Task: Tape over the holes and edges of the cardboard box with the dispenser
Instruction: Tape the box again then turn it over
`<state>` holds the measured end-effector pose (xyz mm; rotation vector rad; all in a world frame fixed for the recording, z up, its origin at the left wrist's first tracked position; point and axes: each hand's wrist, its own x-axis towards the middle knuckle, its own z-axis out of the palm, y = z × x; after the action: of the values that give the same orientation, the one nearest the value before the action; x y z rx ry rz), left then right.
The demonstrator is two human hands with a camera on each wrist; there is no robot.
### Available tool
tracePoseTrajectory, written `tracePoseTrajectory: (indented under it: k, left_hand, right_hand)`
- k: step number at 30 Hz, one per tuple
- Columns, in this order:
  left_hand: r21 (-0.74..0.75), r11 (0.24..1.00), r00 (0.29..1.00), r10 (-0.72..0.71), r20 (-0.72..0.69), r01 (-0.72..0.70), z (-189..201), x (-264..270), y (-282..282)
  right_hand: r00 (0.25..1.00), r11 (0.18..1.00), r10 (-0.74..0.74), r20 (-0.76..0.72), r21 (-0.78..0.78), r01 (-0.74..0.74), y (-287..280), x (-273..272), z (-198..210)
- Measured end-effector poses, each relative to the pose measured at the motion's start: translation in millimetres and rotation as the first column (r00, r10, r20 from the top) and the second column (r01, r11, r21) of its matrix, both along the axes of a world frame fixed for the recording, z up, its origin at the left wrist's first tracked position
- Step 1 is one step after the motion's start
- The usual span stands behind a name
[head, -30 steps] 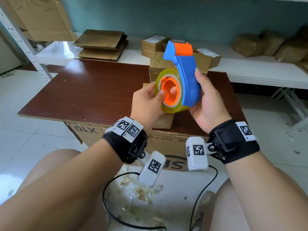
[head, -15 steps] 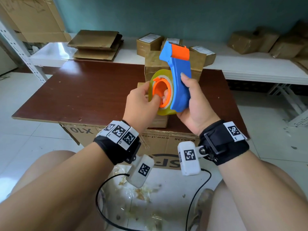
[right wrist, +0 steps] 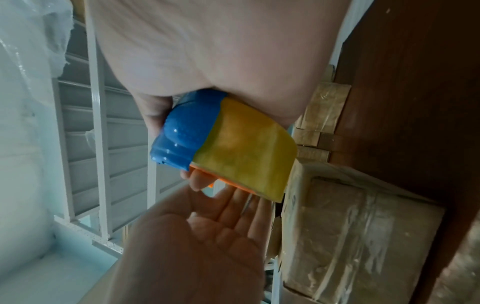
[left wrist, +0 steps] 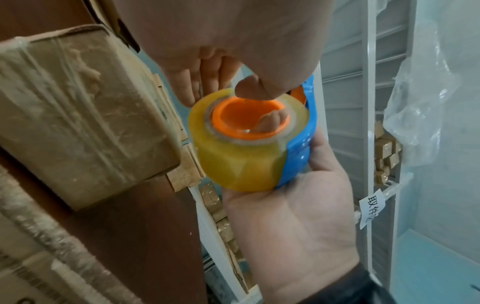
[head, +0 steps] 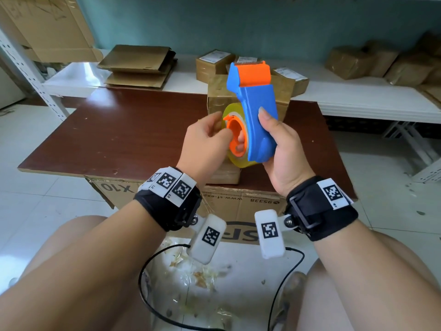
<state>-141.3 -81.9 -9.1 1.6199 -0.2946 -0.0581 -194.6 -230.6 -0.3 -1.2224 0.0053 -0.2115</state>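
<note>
Your right hand (head: pixel 284 149) is clamped on the light, rigid dispenser (head: pixel 256 115) at mid-frame, your left hand (head: pixel 205 144) lies slack-fingered against its slick tape roll (left wrist: pixel 233 160), and the cardboard box (head: pixel 285 96) waits behind on the table (head: pixel 133 130).

In the head view, at frame centre, the cardboard box (head: pixel 284 96) is largely covered by the dispenser (head: pixel 259 120), and most of the tape roll (head: pixel 235 161) is hidden behind the blue body and the left hand (head: pixel 202 144). The fingertips of that hand are concealed behind the roll. The right hand (head: pixel 284 151) is seen only from behind; its fingers are mostly hidden inside the orange hub. The labels on the small parcels (head: pixel 213 62) at upper centre are too small to be read.
</note>
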Motion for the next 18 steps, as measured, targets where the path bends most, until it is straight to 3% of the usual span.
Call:
tracePoseTrajectory:
  k: [4, 7, 14, 18]
  left_hand:
    - [-0.190, 0.978, 0.988, 0.064, -0.141, -0.091, 14.8, 3.4, 3.3]
    - [-0.314, 0.945, 0.968, 0.006, -0.250, -0.087, 16.6, 8.9, 8.3]
    - [-0.371, 0.928, 0.965, -0.117, -0.234, 0.022, 17.9, 12.5, 13.5]
    - [-0.395, 0.917, 0.960, -0.157, -0.233, 0.055, 17.9, 11.2, 15.0]
  right_hand:
    - [0.999, 0.986, -0.044, 0.016, -0.160, 0.046, -1.2, -1.7, -1.7]
    - [0.996, 0.956, -0.072, 0.048, -0.283, 0.083, -1.5, -2.8, -5.0]
    - [0.972, 0.859, -0.139, 0.192, -0.465, 0.214, -14.1, -6.4, -2.2]
    - [0.967, 0.737, -0.127, 0.219, -0.632, 0.240, -23.4, -7.1, -2.7]
